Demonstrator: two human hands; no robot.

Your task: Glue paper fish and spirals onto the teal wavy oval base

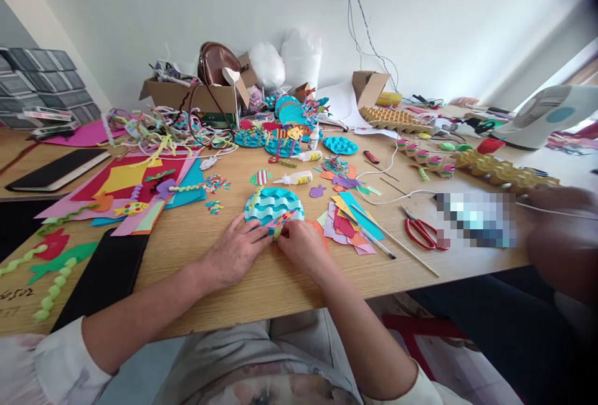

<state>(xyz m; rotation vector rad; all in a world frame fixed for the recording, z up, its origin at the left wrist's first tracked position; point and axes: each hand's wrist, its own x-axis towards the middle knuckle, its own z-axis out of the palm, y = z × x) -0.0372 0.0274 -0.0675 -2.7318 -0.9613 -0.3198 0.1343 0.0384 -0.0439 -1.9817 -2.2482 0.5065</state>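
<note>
Paper disc (267, 203), blue, wavy strips, centre of frame. Probably light, easily crushed; best held by its rim. Left hand (232, 252): fingers extended on lower-left edge. Right hand (303, 245): fingertips bunched by paper fish (285, 219), lower-right edge; grip cannot be told.

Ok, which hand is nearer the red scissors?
Right. The right hand is at the near edge of the blue disc, left of the scissors, with paper scraps between. The left hand is farther left along that edge.
</note>
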